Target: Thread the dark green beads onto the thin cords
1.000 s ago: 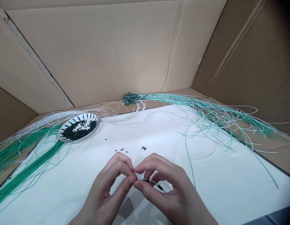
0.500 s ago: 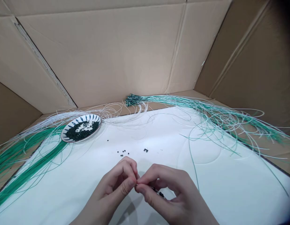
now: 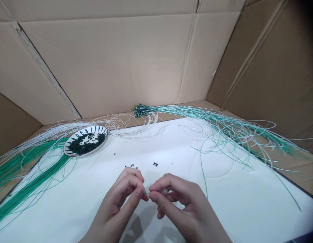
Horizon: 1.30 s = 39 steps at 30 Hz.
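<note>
My left hand [image 3: 127, 197] is closed, thumb and index finger pinched together. My right hand [image 3: 178, 199] makes a similar pinch just beside it. A short piece of thin green string [image 3: 147, 193] spans the small gap between the two sets of fingertips, and the rest of it is hidden by the hands. No bead shows clearly at the fingertips. Behind the hands, small black beads [image 3: 155, 164] lie loose on a white sheet [image 3: 247, 209]. More black beads [image 3: 88, 146] fill much of a white plate with dark blue stripes [image 3: 105, 131] at the left.
Bundles of green strings [image 3: 42, 175] and white strings [image 3: 52, 127] lie at the left. A bundle of strung pieces with dark beaded ends [image 3: 142, 110] lies along the back, its loose strands [image 3: 227, 125] trailing right. Cardboard walls [image 3: 121, 60] stand behind and at both sides.
The fingertips have met and then parted slightly, with green string now between them. The white strand with black beads seen earlier in my right hand is out of sight. The camera view shifted a little.
</note>
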{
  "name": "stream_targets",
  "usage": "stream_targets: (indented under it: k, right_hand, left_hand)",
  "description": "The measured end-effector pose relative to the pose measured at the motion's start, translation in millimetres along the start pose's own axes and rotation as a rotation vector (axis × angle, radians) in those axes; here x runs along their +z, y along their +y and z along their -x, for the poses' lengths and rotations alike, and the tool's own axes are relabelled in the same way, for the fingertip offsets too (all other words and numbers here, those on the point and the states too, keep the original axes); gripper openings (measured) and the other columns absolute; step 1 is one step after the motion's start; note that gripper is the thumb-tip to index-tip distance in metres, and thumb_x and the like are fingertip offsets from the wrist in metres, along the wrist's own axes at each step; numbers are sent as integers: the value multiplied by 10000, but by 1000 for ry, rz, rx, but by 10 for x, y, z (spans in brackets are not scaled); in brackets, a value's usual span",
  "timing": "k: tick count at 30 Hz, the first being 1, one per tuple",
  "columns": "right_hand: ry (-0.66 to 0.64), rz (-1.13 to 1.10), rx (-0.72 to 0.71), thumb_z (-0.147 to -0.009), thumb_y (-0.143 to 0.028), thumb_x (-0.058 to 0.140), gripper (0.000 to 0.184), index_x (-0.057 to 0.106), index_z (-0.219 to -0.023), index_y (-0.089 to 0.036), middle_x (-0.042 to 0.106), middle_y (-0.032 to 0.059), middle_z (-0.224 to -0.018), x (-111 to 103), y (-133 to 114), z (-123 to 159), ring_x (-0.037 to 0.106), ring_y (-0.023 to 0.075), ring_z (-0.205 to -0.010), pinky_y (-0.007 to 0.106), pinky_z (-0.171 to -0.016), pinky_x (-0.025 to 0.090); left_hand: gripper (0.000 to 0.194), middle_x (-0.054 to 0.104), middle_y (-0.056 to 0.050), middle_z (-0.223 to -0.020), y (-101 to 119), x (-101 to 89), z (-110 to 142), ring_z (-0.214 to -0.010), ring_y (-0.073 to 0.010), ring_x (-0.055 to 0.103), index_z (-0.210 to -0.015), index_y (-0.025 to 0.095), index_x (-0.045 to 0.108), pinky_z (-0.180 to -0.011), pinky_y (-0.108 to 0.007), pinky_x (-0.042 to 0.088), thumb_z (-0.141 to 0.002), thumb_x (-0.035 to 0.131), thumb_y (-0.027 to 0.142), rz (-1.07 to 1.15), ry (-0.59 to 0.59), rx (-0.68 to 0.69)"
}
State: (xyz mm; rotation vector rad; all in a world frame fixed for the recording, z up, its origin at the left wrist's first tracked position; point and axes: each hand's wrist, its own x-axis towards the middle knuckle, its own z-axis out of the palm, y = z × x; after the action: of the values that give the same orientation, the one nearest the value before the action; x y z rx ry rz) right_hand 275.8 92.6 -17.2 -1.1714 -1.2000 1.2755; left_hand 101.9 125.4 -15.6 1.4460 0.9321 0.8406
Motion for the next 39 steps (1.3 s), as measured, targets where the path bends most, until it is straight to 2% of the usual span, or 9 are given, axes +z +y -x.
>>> stream_targets:
  k: [7, 10, 13, 16, 20, 23, 29, 33, 39]
  right_hand:
    - [69, -135, 105, -781, -234, 761, 75, 718, -722, -219, 648, -46, -585, 16, -34, 23, 627, 116, -533, 210, -543, 521]
    - [68, -156, 111, -775, -226, 763, 70, 721, -719, -225, 653, -52, -588, 26, -36, 28, 617, 104, -519, 196, -524, 524]
    - [60, -154, 72, -780, -221, 766, 59, 733, -733, -236, 666, -58, -608, 28, -3, 19, 631, 104, -543, 192, -557, 545]
    - [56, -96, -12, -798, -199, 772, 54, 765, -803, -252, 713, -51, -665, 15, 58, 0, 654, 110, -588, 192, -593, 543]
    - [52, 109, -236, -867, -184, 728, 104, 805, -881, -252, 761, -12, -781, -12, 135, -23, 674, 133, -677, 210, -639, 539]
    - [32, 236, -306, -902, -170, 680, 137, 804, -924, -223, 763, 13, -801, -28, 161, -31, 667, 143, -670, 223, -622, 530]
    - [-17, 358, -271, -860, -109, 618, 199, 786, -867, -215, 696, 2, -720, -30, 152, -47, 633, 138, -617, 211, -564, 515]
    - [3, 350, -233, -798, -80, 588, 178, 711, -793, -208, 672, -21, -703, -14, 133, -56, 630, 127, -608, 199, -591, 542]
    - [64, 324, -207, -798, -122, 573, 137, 672, -772, -213, 651, -27, -701, -2, 123, -56, 626, 123, -624, 203, -610, 537]
  left_hand:
    - [251, 533, 5, -902, 18, -26, -2, -824, -178, 516, -755, 286, 687, -784, -254, 397, -949, 624, 431, -98, 59, 56]
    - [165, 549, 7, -893, 14, -25, -1, -837, -175, 534, -815, 315, 717, -767, -253, 406, -949, 624, 338, -134, 49, 109]
    - [175, 555, 11, -874, 10, -12, -4, -833, -168, 553, -809, 316, 709, -769, -249, 416, -925, 618, 223, -197, 55, 163]
    - [186, 559, 7, -879, 26, -4, -15, -837, -167, 572, -789, 303, 712, -785, -252, 427, -917, 610, 214, -225, 73, 151]
    - [179, 564, 3, -919, 63, -18, -34, -861, -169, 591, -771, 292, 721, -814, -256, 425, -916, 617, 280, -261, 56, 46]
    - [174, 567, 1, -942, 65, -29, -43, -886, -177, 591, -748, 284, 703, -828, -263, 418, -898, 617, 265, -336, 55, 31]
    - [147, 582, -25, -954, 50, -22, -59, -951, -229, 585, -697, 260, 643, -872, -309, 424, -836, 611, 226, -392, 97, 32]
    - [172, 565, -10, -895, 53, -31, -76, -895, -207, 575, -720, 259, 623, -817, -289, 426, -887, 584, 246, -319, 56, 21]
    - [189, 556, 9, -878, 19, -51, -81, -849, -176, 545, -761, 262, 600, -774, -253, 434, -947, 573, 281, -217, 37, 24]
